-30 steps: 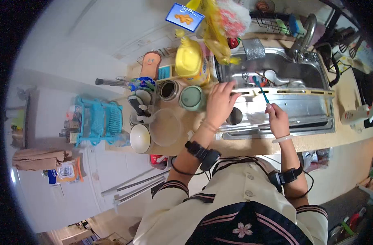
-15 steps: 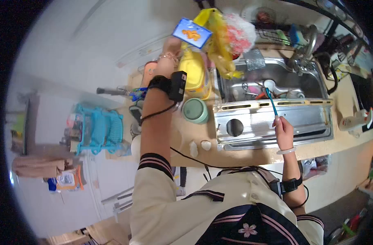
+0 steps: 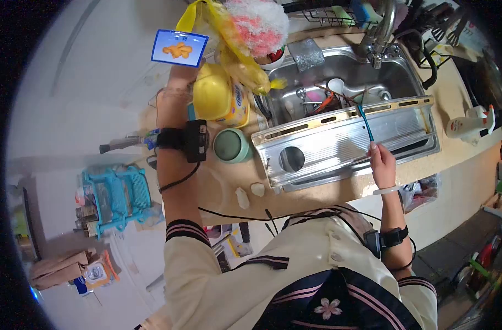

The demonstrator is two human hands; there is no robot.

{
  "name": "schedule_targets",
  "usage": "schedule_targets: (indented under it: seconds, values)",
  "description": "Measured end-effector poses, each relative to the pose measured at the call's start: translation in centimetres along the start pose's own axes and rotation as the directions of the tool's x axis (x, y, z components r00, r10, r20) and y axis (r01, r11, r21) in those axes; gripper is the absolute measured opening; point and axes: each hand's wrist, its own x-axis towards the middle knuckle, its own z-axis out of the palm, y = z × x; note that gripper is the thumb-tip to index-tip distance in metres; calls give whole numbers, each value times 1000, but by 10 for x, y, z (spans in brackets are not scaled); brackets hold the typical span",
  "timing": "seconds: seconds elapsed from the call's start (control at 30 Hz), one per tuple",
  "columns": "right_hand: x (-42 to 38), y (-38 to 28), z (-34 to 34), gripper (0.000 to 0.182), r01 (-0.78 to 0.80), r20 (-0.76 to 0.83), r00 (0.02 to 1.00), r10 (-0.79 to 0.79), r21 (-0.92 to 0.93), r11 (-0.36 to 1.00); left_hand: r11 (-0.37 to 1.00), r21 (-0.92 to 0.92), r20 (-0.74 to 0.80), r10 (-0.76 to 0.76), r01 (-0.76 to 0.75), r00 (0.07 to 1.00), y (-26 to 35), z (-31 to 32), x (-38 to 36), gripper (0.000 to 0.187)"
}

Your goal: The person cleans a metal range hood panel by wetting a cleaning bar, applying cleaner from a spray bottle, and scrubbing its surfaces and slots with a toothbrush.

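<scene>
A slim teal toothbrush (image 3: 367, 125) points up and away over the sink edge, pinched between the thumb and fingers of my right hand (image 3: 382, 165). My left hand (image 3: 184, 76) reaches to the back left, behind a blue rectangular card (image 3: 179, 48) with an orange-brown picture on it. The card hides most of my left fingers, and the hand appears to hold it. Beside that hand are a yellow tub (image 3: 211, 93) and a yellow plastic bag (image 3: 237, 49). A green round jar (image 3: 229, 146) stands nearer on the counter.
A steel drainboard (image 3: 344, 132) covers the front of the sink (image 3: 339, 63), where a white spoon (image 3: 335, 86) and other utensils lie. At right stands a white spray bottle (image 3: 465, 126). A blue basket (image 3: 119, 192) is at left. A black cable runs along the counter's front edge.
My view has turned and shifted, so the counter appears farther left. My left hand and the blue card have moved left relative to the yellow tub. My right hand keeps its pinch on the toothbrush.
</scene>
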Motion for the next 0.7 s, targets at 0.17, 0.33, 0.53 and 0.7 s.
schedule_targets:
  seconds: [0.17, 0.33, 0.53, 0.7]
  values:
    - [5, -6, 9, 40, 68, 71, 995, -66, -24, 997, 994, -87, -252, -90, 70, 963, 12, 15, -21, 35]
    - [5, -11, 19, 39, 48, 142, 989, -37, -79, 996, 997, -75, -292, -34, 12, 956, 8, 24, -19, 48]
    - [1, -9, 13, 39, 134, 122, 985, -123, -91, 987, 993, -6, -260, 112, -117, 959, -24, 20, -18, 33]
    - [1, 1, 10, 38, 118, 120, 987, -108, -84, 989, 986, -164, -207, -23, -12, 978, 19, -19, -52, 28]
